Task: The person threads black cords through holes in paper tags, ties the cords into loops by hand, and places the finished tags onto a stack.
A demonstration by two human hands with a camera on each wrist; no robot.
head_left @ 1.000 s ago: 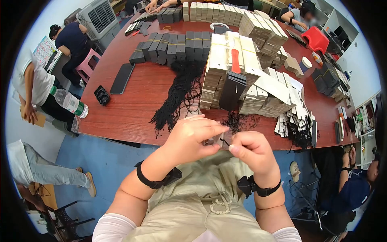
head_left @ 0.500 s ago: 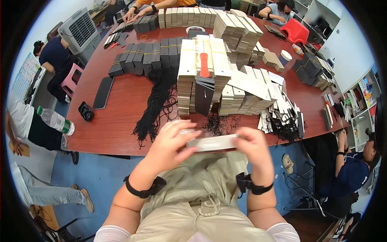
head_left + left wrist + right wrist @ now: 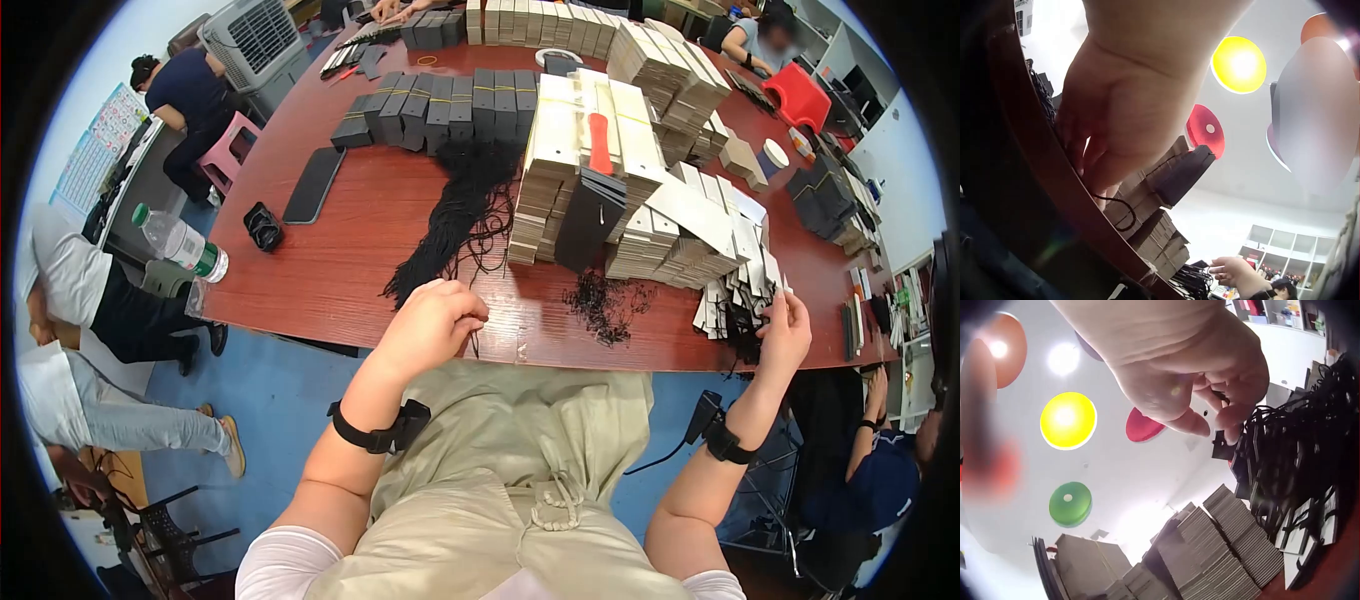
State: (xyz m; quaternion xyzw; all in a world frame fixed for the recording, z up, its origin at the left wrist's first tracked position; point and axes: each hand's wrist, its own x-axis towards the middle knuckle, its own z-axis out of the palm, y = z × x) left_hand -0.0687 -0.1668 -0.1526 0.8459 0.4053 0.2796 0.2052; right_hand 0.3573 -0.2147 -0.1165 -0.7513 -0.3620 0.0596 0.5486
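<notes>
Near the table's front edge, the left hand (image 3: 430,325) has curled fingers that pinch a thin black cord (image 3: 1130,219), whose loop hangs below the fingertips in the left wrist view. The right hand (image 3: 785,335) is over a heap of pale tags (image 3: 712,305) with black cords at the right; in the right wrist view its thumb stands apart from the bent fingers, beside the dark tangle of cords (image 3: 1272,462). A long bundle of black cords (image 3: 450,230) lies just beyond the left hand. Loose black bits (image 3: 605,308) lie between the hands.
Tall stacks of pale cards (image 3: 550,150) and a dark stack with a red-handled tool (image 3: 600,145) stand in the middle. Banded black stacks (image 3: 415,110), a phone (image 3: 315,185), a black case (image 3: 263,227) and a bottle (image 3: 180,243) are at the left. Other people are around the table.
The right hand has moved from beside the left hand out to the heap at the right. The pale tag seen between the hands half a second ago is gone from there.
</notes>
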